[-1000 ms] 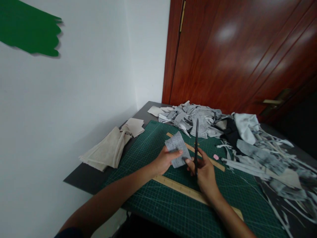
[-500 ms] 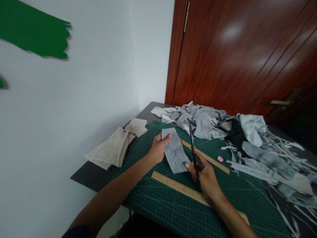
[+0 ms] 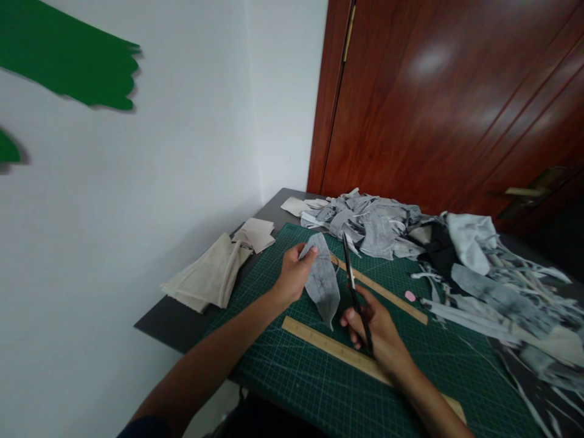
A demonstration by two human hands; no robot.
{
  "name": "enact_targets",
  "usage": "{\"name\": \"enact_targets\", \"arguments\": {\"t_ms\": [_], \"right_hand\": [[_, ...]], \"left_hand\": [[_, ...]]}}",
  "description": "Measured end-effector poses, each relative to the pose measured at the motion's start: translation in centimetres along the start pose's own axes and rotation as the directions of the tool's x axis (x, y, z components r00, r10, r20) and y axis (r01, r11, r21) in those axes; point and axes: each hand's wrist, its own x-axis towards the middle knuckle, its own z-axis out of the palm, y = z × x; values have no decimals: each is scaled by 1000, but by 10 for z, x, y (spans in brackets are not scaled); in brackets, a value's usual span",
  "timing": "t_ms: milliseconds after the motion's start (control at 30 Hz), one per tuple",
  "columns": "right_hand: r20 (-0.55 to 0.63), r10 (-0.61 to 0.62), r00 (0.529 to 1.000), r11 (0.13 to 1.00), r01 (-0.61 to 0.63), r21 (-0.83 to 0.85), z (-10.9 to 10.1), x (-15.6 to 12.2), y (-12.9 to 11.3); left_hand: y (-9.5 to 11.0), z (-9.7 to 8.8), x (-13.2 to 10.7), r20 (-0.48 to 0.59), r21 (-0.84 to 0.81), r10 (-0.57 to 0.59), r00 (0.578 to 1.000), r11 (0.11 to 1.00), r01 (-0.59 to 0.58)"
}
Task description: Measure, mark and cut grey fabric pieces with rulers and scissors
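My left hand (image 3: 292,275) pinches the top of a grey fabric piece (image 3: 325,284), which hangs down over the green cutting mat (image 3: 319,377). My right hand (image 3: 371,331) is closed round the handles of black scissors (image 3: 352,286), whose blades point up and away just right of the fabric. A wooden ruler (image 3: 337,350) lies on the mat under both hands. A second wooden ruler (image 3: 387,294) lies slanted behind my right hand.
A heap of grey fabric scraps (image 3: 369,222) and strips (image 3: 497,298) covers the back and right of the dark table (image 3: 159,325). Folded beige cloth (image 3: 210,274) and beige squares (image 3: 258,233) lie at the left. A pink eraser (image 3: 410,295) sits on the mat. A wooden door (image 3: 456,103) stands behind.
My right hand has let go of the fabric's lower end, so the piece now hangs from my left hand alone. The scissors have tilted slightly left.
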Motion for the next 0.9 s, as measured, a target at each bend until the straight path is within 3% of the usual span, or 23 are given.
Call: {"name": "enact_targets", "arguments": {"t_ms": [133, 500, 633, 900], "right_hand": [[96, 15, 995, 1000, -14, -6, 0, -2, 2], [212, -107, 971, 993, 114, -25, -1, -5, 0], [186, -81, 979, 996, 85, -17, 0, -6, 1], [163, -52, 985, 998, 59, -38, 4, -4, 1]], "left_hand": [[3, 1, -1, -8, 157, 117, 993, 981, -115], [0, 1, 0, -49, 17, -19, 999, 1000, 20], [1, 2, -1, -75, -10, -25, 997, 1000, 24], [8, 6, -7, -10, -172, -159, 987, 973, 155]]}}
